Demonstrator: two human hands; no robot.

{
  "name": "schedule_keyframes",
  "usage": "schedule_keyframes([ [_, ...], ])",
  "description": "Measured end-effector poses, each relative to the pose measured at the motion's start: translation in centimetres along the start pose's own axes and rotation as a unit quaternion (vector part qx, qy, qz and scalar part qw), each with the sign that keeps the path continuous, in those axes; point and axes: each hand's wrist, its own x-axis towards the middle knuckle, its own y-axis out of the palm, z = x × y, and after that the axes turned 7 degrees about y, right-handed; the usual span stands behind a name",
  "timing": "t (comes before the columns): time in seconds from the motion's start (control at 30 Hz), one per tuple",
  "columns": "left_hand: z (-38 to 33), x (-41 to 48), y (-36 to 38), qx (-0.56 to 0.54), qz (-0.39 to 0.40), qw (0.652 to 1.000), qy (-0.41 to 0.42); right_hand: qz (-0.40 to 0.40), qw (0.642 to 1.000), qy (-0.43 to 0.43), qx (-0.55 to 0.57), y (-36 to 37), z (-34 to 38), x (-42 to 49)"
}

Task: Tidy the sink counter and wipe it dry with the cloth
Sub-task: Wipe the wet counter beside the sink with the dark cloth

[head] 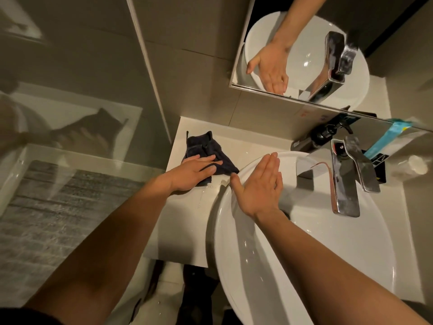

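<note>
A dark navy cloth (201, 146) lies crumpled on the white counter (185, 202) left of the basin. My left hand (194, 171) presses flat on the cloth's near part, fingers spread and pointing right. My right hand (260, 184) rests flat on the left rim of the white oval basin (339, 249), fingers together, holding nothing. A streak of water (202, 195) shines on the counter just beside the basin rim, below the cloth.
A chrome faucet (346, 179) overhangs the basin. Behind it stand a dark pump bottle (325, 134), a blue and white packet (384, 139) and a white bottle (417, 165). A mirror (304, 52) hangs above. A glass shower partition (70, 113) borders the counter's left.
</note>
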Motion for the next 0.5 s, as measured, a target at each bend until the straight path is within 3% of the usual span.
schedule_keyframes([
  [0.5, -2.2, -11.2, 6.6, -0.154, -0.083, 0.982, -0.073, -0.002, 1.0, -0.008, 0.007, 0.5, -0.3, 0.2],
])
